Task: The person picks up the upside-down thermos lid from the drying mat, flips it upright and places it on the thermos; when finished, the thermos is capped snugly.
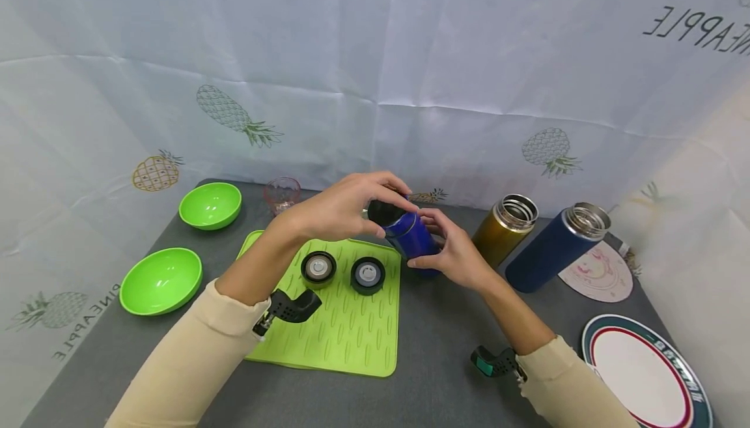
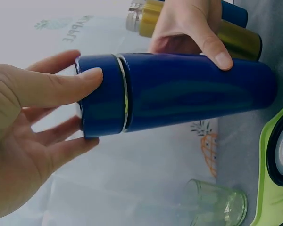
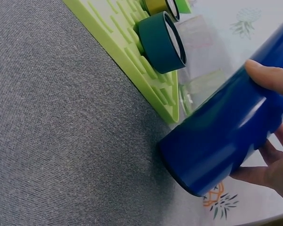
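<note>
A blue thermos bottle (image 1: 412, 238) stands over the far right corner of the green mat, its top toward my left hand. My left hand (image 1: 346, 206) grips the bottle's blue lid (image 2: 103, 117) from above, with thumb and fingers spread around its edge. In the left wrist view a thin silver ring shows between lid and body. My right hand (image 1: 456, 251) holds the bottle's body, thumb on the near side and fingers on the far side. The right wrist view shows the bottle's base (image 3: 184, 165) close over the grey table.
Two removed lids, one gold-sided (image 1: 318, 268) and one dark (image 1: 368, 275), lie on the green mat (image 1: 334, 337). Gold (image 1: 498, 236) and navy (image 1: 551, 252) bottles stand lidless at right. Plates (image 1: 638, 376) lie beyond them; green bowls (image 1: 161, 281) and a pinkish glass (image 1: 282, 195) sit left.
</note>
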Demonstrator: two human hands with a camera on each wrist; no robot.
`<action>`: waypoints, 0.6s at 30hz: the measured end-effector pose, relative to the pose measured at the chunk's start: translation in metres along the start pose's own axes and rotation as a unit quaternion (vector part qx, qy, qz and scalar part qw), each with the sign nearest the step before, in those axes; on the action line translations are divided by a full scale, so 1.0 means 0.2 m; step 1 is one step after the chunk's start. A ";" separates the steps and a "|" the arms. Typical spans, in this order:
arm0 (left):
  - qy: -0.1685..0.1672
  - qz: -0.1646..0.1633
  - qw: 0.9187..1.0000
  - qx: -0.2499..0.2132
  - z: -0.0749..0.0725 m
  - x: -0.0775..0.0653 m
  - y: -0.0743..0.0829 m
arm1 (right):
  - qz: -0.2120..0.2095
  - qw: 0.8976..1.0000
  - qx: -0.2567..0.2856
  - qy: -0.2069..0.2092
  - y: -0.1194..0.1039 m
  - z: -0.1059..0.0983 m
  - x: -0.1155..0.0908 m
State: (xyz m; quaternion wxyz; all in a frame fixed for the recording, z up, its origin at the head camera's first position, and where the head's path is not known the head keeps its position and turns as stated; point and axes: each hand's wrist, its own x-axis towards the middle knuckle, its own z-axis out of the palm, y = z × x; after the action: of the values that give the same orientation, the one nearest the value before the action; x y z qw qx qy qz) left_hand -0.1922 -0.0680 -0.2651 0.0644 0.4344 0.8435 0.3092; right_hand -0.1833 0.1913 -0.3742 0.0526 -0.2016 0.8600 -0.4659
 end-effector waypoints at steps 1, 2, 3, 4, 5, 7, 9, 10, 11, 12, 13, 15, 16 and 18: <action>-0.001 0.000 1.000 0.000 0.00 0.00 0.00 | -0.001 1.000 -0.001 0.001 0.00 0.00 0.00; 0.002 -0.003 1.000 0.003 0.00 0.00 0.00 | -0.002 1.000 -0.001 0.001 0.00 0.00 0.00; 0.007 -0.010 1.000 0.006 0.01 0.00 0.01 | -0.002 1.000 -0.001 0.002 0.00 0.00 0.00; 0.014 -0.020 1.000 0.010 0.01 0.00 0.01 | -0.002 1.000 -0.001 0.002 0.00 0.00 0.00; 0.022 -0.031 0.999 0.014 0.02 0.00 0.01 | -0.002 1.000 0.000 0.002 0.00 0.00 0.00; 0.039 -0.057 0.997 0.019 0.04 0.01 0.01 | -0.003 1.000 0.002 0.002 0.00 0.00 0.00; 0.054 -0.073 0.996 0.019 0.05 0.02 0.02 | -0.003 1.000 0.003 0.002 -0.01 0.00 0.00; 0.058 -0.076 0.995 0.016 0.05 0.02 0.02 | -0.002 1.000 0.004 0.001 -0.01 0.00 0.00; 0.060 -0.074 0.995 0.009 0.05 0.02 0.02 | 0.000 1.000 0.005 0.000 0.00 0.00 0.00; 0.060 -0.067 0.996 0.006 0.05 0.02 0.02 | 0.001 1.000 0.006 0.000 0.00 0.00 0.00; 0.058 -0.056 0.997 0.004 0.05 0.02 0.01 | 0.003 1.000 0.006 -0.001 0.00 0.00 0.00; 0.048 -0.032 0.998 -0.008 0.04 0.02 0.00 | 0.004 1.000 0.004 -0.002 0.00 0.00 -0.01; 0.040 -0.020 0.999 -0.017 0.03 0.02 0.00 | 0.004 1.000 0.003 -0.002 0.00 0.00 -0.01; 0.026 -0.001 0.999 -0.034 0.03 0.02 -0.01 | 0.004 1.000 0.001 -0.003 0.00 0.00 -0.01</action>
State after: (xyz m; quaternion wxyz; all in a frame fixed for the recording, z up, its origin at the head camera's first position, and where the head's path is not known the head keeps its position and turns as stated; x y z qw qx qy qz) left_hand -0.1943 -0.0639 -0.2708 0.0573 0.4227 0.8343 0.3494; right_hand -0.1820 0.1918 -0.3742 0.0568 -0.1998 0.8603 -0.4656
